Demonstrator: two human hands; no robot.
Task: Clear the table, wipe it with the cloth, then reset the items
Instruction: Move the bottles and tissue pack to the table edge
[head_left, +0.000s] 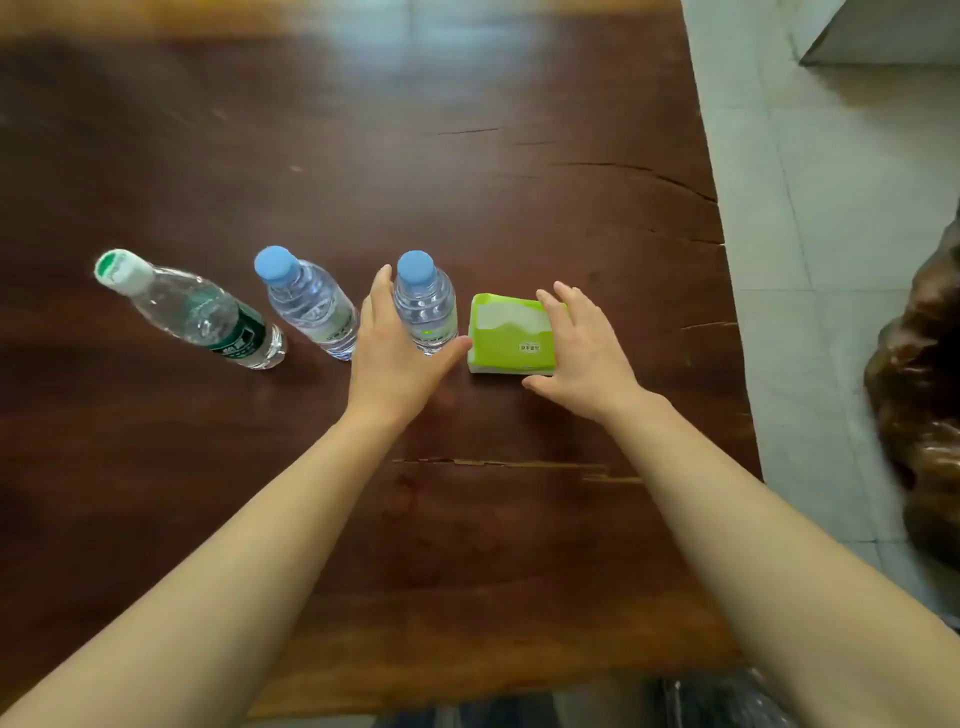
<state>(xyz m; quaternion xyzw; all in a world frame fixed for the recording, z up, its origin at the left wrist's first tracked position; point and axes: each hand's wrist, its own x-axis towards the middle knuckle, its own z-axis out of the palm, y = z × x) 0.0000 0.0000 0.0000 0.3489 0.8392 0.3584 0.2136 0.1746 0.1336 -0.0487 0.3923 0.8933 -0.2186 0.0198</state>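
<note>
Three clear water bottles stand in a row on the dark wooden table (467, 156). The left bottle (202, 317) has a white cap and green label; the middle bottle (311, 306) and the right bottle (427, 306) have blue caps. A green and white tissue pack (511, 332) lies right of them. My left hand (395, 353) cups the right blue-capped bottle, fingers on its left side and thumb under its base front, not closed around it. My right hand (582, 353) rests spread over the tissue pack's right end, thumb at its near edge. No cloth is visible.
The table's right edge (727, 291) runs beside a pale tiled floor (841, 218). A brown glossy carved object (919, 395) stands on the floor at the right. Cracks run across the tabletop near the front and right.
</note>
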